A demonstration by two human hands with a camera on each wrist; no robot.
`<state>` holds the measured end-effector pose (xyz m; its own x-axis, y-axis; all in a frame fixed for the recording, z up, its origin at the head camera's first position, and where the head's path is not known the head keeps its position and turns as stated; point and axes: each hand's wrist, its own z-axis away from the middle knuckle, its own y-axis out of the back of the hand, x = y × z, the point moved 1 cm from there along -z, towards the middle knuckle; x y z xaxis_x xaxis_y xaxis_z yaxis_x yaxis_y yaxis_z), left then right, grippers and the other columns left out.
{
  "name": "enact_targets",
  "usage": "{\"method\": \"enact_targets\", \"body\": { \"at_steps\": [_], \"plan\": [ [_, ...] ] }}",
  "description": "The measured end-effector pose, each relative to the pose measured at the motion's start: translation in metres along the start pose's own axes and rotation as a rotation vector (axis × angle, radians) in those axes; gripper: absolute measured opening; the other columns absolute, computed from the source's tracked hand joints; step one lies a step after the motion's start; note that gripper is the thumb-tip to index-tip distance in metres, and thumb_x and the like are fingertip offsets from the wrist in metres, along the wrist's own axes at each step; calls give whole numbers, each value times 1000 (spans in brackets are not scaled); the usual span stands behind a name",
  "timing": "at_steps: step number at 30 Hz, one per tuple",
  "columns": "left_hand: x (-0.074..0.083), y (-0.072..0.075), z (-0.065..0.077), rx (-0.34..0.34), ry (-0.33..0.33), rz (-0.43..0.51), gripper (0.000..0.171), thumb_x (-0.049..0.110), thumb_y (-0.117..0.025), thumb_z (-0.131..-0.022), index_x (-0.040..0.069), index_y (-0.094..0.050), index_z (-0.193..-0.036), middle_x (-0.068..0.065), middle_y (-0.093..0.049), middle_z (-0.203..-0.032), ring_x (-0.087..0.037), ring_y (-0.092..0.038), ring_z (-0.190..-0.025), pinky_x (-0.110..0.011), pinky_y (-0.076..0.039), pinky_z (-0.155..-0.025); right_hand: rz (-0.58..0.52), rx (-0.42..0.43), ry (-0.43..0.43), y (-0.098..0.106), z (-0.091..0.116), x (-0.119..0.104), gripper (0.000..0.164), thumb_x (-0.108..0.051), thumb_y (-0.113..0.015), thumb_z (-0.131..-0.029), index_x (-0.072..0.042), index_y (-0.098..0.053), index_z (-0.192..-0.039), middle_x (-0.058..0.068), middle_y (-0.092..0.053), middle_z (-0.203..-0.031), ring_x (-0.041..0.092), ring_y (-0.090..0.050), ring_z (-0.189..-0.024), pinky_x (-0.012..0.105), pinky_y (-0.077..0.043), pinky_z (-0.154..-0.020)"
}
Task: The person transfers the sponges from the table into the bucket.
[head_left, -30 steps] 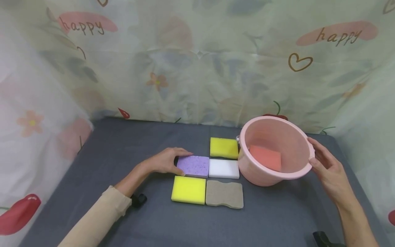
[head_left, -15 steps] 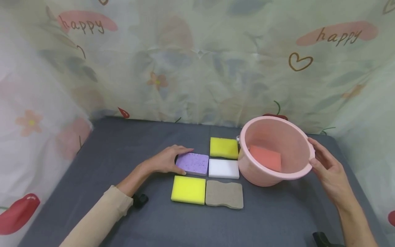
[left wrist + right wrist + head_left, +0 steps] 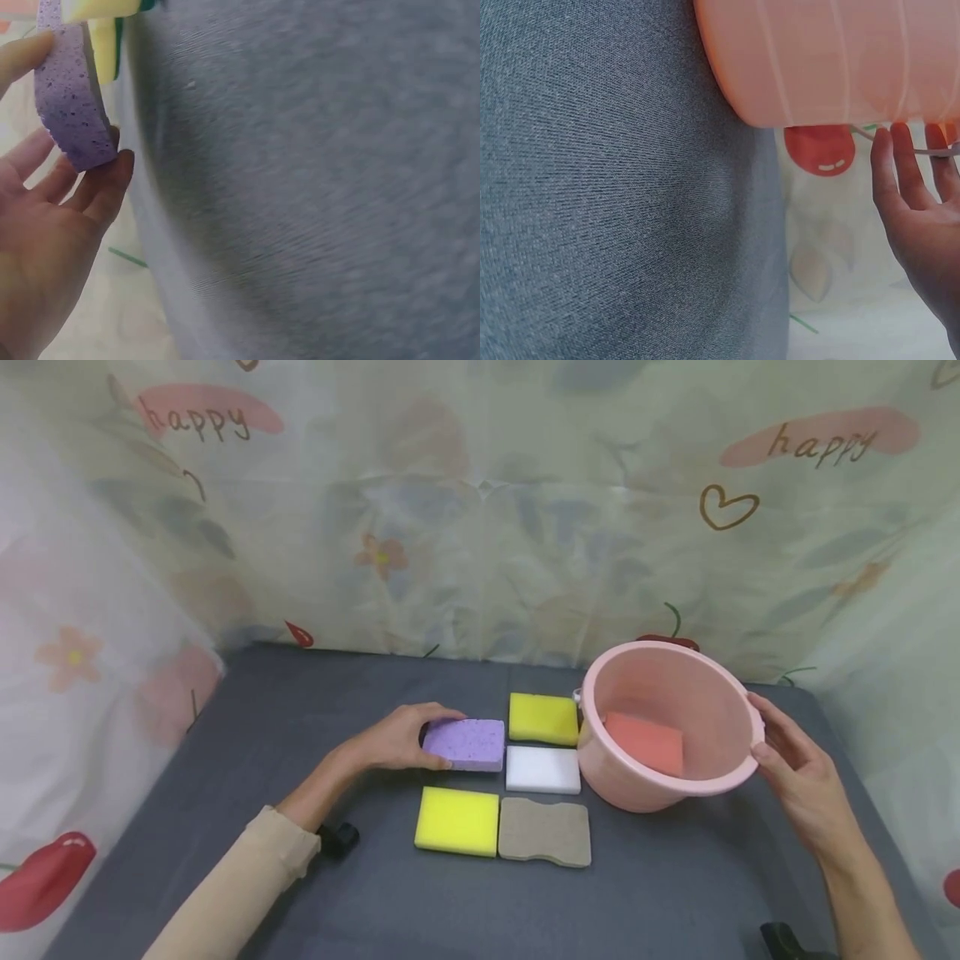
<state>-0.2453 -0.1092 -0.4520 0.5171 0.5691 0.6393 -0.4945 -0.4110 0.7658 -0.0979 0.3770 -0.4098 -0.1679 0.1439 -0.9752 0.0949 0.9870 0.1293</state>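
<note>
A purple sponge [image 3: 465,745] with small pores is pinched between the thumb and fingers of my left hand [image 3: 397,739]. In the left wrist view the same purple sponge [image 3: 73,97] appears edge-on, gripped at its sides by the left hand [image 3: 52,225]. My right hand [image 3: 806,777] holds the rim of a pink bucket [image 3: 622,781] at its right side, thumb on the near part of the rim. The bucket leans slightly toward me. Inside it lies an orange-red sponge [image 3: 647,743]. The right wrist view has the right hand's fingers [image 3: 909,165] against the bucket's wall.
Beside the bucket lie a yellow sponge [image 3: 543,718], a white sponge [image 3: 543,769], a grey-brown wavy-edged sponge [image 3: 544,832] and a bright yellow sponge [image 3: 457,821]. They rest on a dark grey cloth-covered table [image 3: 375,902]. A patterned curtain [image 3: 480,568] stands behind.
My left hand has raised the purple sponge off the table and moved it slightly away from me, apart from the bright yellow sponge. The right hand and bucket have not moved.
</note>
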Motion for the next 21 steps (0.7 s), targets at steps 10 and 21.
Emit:
{"method": "enact_targets", "body": {
  "at_steps": [10, 21],
  "plan": [
    [13, 21, 0, 79, -21, 15, 67, 38, -79, -81, 21, -56, -141, -1, -59, -130, -19, -53, -105, -40, -44, -87, -5, 6, -17, 1, -1, -2, 59, 4, -52, -100, -13, -37, -154, -3, -44, -150, -1, -50, -124, 10, -44, -88],
    [36, 32, -4, 165, -95, 19, 66, 43, -79, -80, 22, -58, -139, 2, -60, -130, -16, -55, -106, -37, -45, -85, 62, 4, -6, 4, -6, 0, 59, 3, -53, -100, -13, -37, -154, -6, -45, -149, -2, -49, -124, 10, -44, -88]
  ]
}}
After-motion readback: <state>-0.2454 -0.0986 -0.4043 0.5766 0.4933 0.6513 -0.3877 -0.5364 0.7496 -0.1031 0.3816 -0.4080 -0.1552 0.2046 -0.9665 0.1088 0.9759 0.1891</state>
